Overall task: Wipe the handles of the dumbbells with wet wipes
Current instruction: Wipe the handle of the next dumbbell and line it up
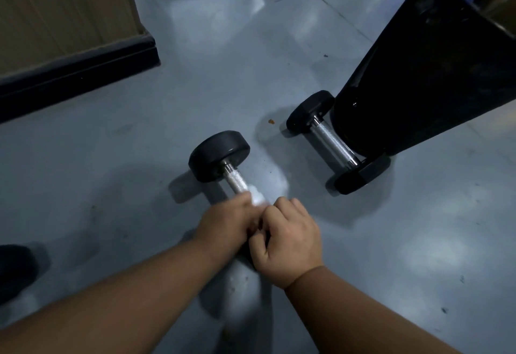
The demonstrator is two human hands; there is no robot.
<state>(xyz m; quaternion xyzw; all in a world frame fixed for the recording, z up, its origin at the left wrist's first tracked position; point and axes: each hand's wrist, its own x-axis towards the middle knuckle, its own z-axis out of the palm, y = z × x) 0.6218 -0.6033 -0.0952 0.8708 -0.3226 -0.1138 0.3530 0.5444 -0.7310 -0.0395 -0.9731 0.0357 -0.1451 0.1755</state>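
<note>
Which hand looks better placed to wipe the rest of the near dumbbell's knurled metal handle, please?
Probably the left hand: the white wet wipe sits at its fingertips against the knurled metal handle. The right hand is curled further back, nearer the hidden end.

No readable text in this view.
We looked over the near dumbbell [220,158], the far dumbbell [335,141], the black stand [418,74] and the dark baseboard [78,66], and we found no label, brand, number or sign that we could read on any of them.
</note>
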